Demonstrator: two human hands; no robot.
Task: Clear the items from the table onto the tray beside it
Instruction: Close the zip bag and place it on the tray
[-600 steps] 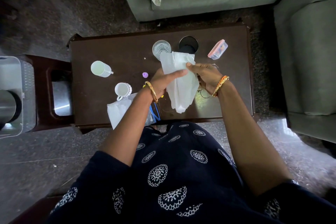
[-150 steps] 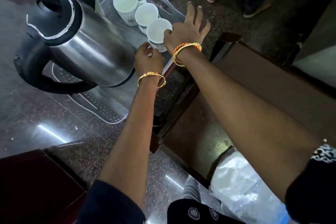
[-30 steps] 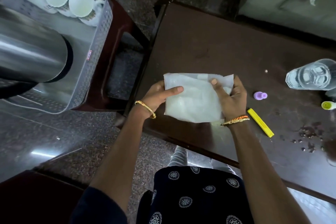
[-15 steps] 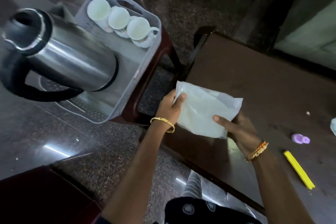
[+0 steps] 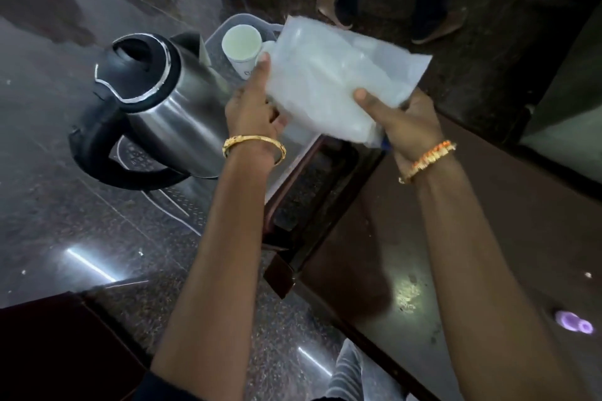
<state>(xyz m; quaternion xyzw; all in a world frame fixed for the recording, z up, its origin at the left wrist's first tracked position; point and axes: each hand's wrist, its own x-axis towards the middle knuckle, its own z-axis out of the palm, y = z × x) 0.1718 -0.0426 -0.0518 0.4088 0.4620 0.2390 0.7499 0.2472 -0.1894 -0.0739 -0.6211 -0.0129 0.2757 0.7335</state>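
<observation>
A grey perforated tray point(image 5: 294, 169) is seen just past the left hand point(image 5: 252, 111), parked on a dark red stool point(image 5: 312, 202), and it's pretty loaded: a steel kettle point(image 5: 163, 107) with a black lid and handle is stood in it to the left of that hand, and a white cup point(image 5: 241, 46) is sat upright at the far end, just beyond the left thumb, looking empty inside. Whatever else is in the tray there is hidden behind the plastic bag point(image 5: 338, 81). The bag itself, whitish and see-through with something pale inside that can't really be made out, is held up in the air between both hands, over the tray's far half, tilted so its far corner is raised. Below and to the right of the right hand point(image 5: 405, 127) a dark brown table point(image 5: 488, 238) is spread out, with a little purple cap point(image 5: 573, 324) left lying on it well back from that hand, near the right edge of the view. Everything is stood on dark speckled polished stone floor point(image 5: 65, 221), and a few people's feet and legs are caught at the top, beyond the bag. The bag's near left edge is gripped by the left hand, thumb laid up along the front and fingers tucked behind, a gold bangle point(image 5: 254, 145) worn at the wrist. The lower right corner is pinched by the right hand, thumb on top and fingers curled under, an orange beaded bracelet point(image 5: 428, 159) on that wrist. Both arms are stretched forward and leftward.
</observation>
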